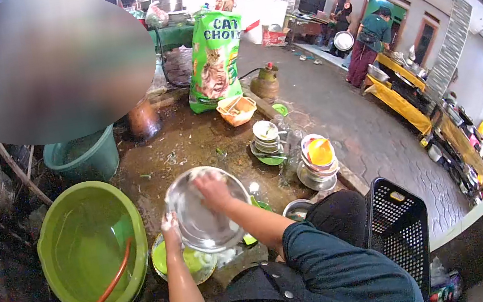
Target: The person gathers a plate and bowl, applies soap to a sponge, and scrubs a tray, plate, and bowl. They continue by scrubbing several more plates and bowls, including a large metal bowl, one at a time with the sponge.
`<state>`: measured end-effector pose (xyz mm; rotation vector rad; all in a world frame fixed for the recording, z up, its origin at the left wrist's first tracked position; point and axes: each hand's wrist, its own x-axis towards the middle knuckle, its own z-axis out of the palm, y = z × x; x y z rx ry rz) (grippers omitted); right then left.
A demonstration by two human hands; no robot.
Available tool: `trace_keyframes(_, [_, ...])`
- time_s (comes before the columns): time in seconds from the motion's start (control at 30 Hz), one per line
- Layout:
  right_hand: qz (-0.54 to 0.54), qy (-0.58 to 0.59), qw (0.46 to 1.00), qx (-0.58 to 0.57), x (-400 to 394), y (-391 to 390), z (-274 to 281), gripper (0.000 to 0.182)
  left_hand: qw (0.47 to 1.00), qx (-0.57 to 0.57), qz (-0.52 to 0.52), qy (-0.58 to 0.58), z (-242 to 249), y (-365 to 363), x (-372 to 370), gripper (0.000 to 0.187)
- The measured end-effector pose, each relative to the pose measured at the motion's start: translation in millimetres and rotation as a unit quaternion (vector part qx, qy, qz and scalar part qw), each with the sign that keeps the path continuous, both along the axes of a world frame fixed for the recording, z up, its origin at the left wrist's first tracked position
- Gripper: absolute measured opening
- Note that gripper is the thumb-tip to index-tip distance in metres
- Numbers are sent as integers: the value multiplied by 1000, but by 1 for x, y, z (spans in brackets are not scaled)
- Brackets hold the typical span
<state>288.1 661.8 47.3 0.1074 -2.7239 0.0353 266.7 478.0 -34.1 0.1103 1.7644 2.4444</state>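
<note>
Two hands (169,225) (214,191) touch the metal basin (210,222), rim clear of the green tub (57,253).

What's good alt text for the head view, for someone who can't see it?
A person's left hand holds the rim of a round metal basin while the right hand is inside it. A green tub of water stands to the left; stacked dishes and a black crate sit to the right.

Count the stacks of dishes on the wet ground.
2: one stack near the orange basket; the other stack, nearer the black crate. Others may be hidden behind the person's knee.
</note>
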Motion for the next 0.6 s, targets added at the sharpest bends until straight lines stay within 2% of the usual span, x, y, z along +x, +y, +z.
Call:
trace_keyframes(0.03, [-25,34,999,19,1,11,3,32,999,23,37,-24,23,-3,7,33])
trace_keyframes(0.07, [-24,33,999,17,7,15,-6,32,999,21,37,-25,20,-6,8,33])
trace_keyframes(0.13, [-38,42,997,52,24,16,-26,30,991,73,116,1,15,-11,1,32])
trace_keyframes(0.17, [-47,-52,998,-2,35,8,-30,31,984,137,113,34,-8,-13,-8,34])
trace_keyframes(0.2, [-55,-145,986,-57,45,-5,-33,32,983,141,112,36,-5,-9,-7,34])
trace_keyframes(0.27, [5,-227,957,-183,64,-31,-29,39,970,186,154,-15,3,-6,-2,35])
trace_keyframes(0.33, [179,-180,913,-319,65,-51,-49,44,965,213,149,-38,-30,0,-14,35])
trace_keyframes(0.4, [198,-187,918,-287,68,-60,-23,42,962,215,120,-117,-48,4,-19,35])
trace_keyframes(0.43, [217,-195,923,-251,69,-63,-8,41,961,199,97,-167,-13,8,-2,36])
trace_keyframes(0.47, [215,-193,923,-254,70,-63,-1,41,961,196,95,-167,-8,13,2,36])
trace_keyframes(0.53, [135,-263,943,-156,68,-61,7,39,942,262,25,-208,1,19,5,40])
trace_keyframes(0.6, [136,-236,952,-139,69,-58,12,36,943,271,-12,-193,16,24,4,45])
